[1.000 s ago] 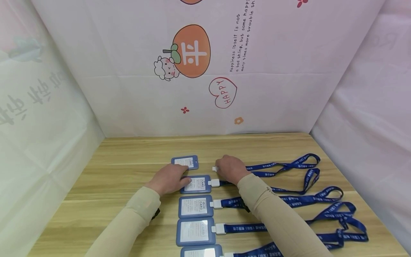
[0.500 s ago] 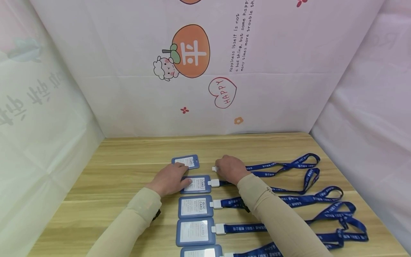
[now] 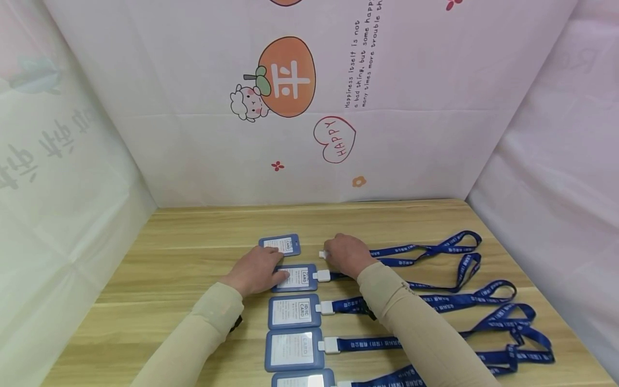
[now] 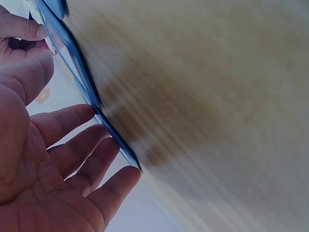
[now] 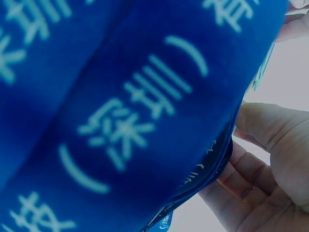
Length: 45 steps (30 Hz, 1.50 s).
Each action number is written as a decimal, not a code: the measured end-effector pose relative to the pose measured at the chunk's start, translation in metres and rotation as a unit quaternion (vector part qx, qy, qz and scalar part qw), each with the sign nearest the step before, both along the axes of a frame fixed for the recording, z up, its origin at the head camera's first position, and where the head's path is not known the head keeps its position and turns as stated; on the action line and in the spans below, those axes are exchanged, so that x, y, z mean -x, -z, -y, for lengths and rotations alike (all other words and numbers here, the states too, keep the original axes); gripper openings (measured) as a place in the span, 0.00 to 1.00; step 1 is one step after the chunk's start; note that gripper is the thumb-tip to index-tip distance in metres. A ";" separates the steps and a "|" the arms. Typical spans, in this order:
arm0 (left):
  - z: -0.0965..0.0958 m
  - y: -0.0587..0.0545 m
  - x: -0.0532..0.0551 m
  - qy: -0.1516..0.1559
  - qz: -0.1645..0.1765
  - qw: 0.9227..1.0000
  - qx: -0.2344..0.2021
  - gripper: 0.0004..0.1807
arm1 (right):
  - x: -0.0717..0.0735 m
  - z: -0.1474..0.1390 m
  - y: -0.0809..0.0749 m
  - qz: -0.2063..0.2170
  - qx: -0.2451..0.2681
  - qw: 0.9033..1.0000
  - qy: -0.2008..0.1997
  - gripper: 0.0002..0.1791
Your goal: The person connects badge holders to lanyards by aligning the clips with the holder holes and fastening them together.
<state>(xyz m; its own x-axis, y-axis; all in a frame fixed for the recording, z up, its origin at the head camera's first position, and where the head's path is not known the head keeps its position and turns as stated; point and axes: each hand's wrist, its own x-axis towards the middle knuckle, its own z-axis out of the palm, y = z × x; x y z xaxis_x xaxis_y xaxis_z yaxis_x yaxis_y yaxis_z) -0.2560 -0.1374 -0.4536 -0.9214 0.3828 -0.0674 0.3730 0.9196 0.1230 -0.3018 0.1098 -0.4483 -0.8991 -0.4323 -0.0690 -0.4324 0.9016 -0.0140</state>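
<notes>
In the head view, my left hand rests with relaxed fingers on the near edge of the farthest blue badge holder. Its thumb lies over a second badge holder. The left wrist view shows the fingers extended, with fingertips against the holders' edges. My right hand pinches a blue lanyard near its white plastic end, which points toward the farthest holder, with a gap between. Up close in the right wrist view, printed lanyard strap covers much of the frame, partly hiding the fingers.
Several badge holders lie in a column nearer me, such as a middle one, each with a white clip and blue lanyard stretching right. They lie on a wooden table bounded by a printed white cloth.
Both hands stay nearly in place. The farthest badge holder has shifted very slightly right under the left fingers; the right hand keeps its hold on the lanyard.
</notes>
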 end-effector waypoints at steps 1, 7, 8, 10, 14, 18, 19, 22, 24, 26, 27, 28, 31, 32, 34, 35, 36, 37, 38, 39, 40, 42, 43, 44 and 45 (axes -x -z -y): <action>0.000 0.000 0.000 0.001 0.000 1.000 0.001 0.32 | 0.000 0.000 0.000 -0.001 0.001 1.000 -0.001 0.08; -0.001 -0.001 0.000 0.000 0.003 1.000 0.001 0.32 | 0.000 -0.001 0.001 -0.002 0.004 1.000 -0.002 0.08; -0.001 -0.002 0.000 0.000 0.004 1.000 0.000 0.32 | 0.000 -0.001 0.001 -0.002 0.004 1.000 -0.002 0.08; -0.002 -0.002 -0.001 -0.002 0.008 1.000 -0.003 0.32 | 0.000 -0.001 0.001 0.000 0.004 1.000 -0.002 0.08; -0.002 -0.001 0.000 -0.005 0.013 1.000 -0.006 0.33 | 0.000 -0.001 0.001 0.002 0.007 1.000 -0.001 0.09; -0.002 -0.002 0.000 -0.002 0.010 1.000 -0.006 0.34 | 0.001 -0.001 0.002 0.003 0.010 1.000 -0.002 0.09; -0.002 -0.002 0.000 -0.002 0.010 1.000 -0.005 0.34 | 0.001 -0.001 0.002 0.003 0.010 1.000 -0.002 0.09; -0.002 -0.002 0.000 -0.001 0.010 1.000 -0.006 0.34 | 0.002 -0.001 0.003 0.002 0.008 1.000 -0.003 0.09; -0.003 -0.001 0.001 -0.003 0.012 1.000 -0.008 0.34 | 0.001 -0.001 0.004 0.000 0.004 1.000 -0.002 0.09; -0.003 -0.001 0.001 -0.005 0.015 1.000 -0.011 0.33 | 0.001 0.000 0.004 -0.002 -0.004 1.000 -0.002 0.09; -0.003 -0.001 0.001 -0.007 0.016 1.000 -0.012 0.33 | 0.000 0.000 0.004 -0.004 -0.010 1.000 -0.003 0.09; -0.003 -0.001 0.001 -0.008 0.018 1.000 -0.013 0.33 | 0.000 0.001 0.004 -0.006 -0.016 1.000 -0.005 0.09; -0.004 -0.001 0.000 -0.011 0.023 1.000 -0.016 0.33 | -0.002 0.002 0.003 -0.013 -0.039 0.999 -0.013 0.08; -0.004 -0.001 0.000 -0.012 0.025 0.999 -0.017 0.33 | -0.002 0.003 0.003 -0.015 -0.046 0.999 -0.015 0.08; -0.004 -0.001 0.000 -0.013 0.027 0.999 -0.019 0.33 | -0.003 0.004 0.002 -0.018 -0.053 0.998 -0.015 0.08; -0.005 -0.001 -0.001 -0.014 0.028 0.999 -0.019 0.34 | -0.003 0.004 0.002 -0.019 -0.054 0.998 -0.014 0.08; -0.005 -0.001 -0.001 -0.014 0.028 0.999 -0.019 0.34 | -0.003 0.004 0.003 -0.021 -0.058 0.998 -0.014 0.09; -0.005 -0.001 -0.001 -0.014 0.028 0.999 -0.019 0.34 | -0.004 0.004 0.003 -0.022 -0.060 0.998 -0.013 0.09; -0.005 -0.001 -0.001 -0.014 0.028 0.999 -0.017 0.34 | -0.004 0.004 0.003 -0.025 -0.061 0.998 -0.014 0.09; -0.006 -0.001 -0.001 -0.014 0.027 0.999 -0.015 0.34 | -0.004 0.004 0.004 -0.028 -0.061 0.998 -0.016 0.09; -0.006 -0.001 -0.001 -0.014 0.027 0.999 -0.016 0.34 | -0.004 0.003 0.004 -0.032 -0.064 0.997 -0.018 0.09; -0.006 -0.001 -0.001 -0.014 0.026 0.999 -0.016 0.34 | -0.004 0.003 0.005 -0.040 -0.064 0.997 -0.023 0.08; -0.006 -0.001 -0.001 -0.014 0.026 0.999 -0.016 0.34 | -0.004 0.003 0.006 -0.041 -0.062 0.997 -0.022 0.07; -0.006 -0.002 -0.001 -0.015 0.025 0.999 -0.016 0.35 | -0.004 0.002 0.006 -0.042 -0.058 0.997 -0.022 0.07; -0.006 -0.002 -0.001 -0.014 0.025 0.999 -0.017 0.35 | -0.004 0.002 0.006 -0.043 -0.054 0.997 -0.020 0.07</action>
<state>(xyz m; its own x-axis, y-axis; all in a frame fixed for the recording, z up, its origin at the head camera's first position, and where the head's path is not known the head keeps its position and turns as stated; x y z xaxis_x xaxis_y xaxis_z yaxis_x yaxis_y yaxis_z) -0.2546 -0.1310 -0.4519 -0.9277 0.3593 -0.1012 0.3395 0.9248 0.1718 -0.2975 0.1075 -0.4543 -0.8858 -0.4623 -0.0412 -0.4637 0.8778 0.1205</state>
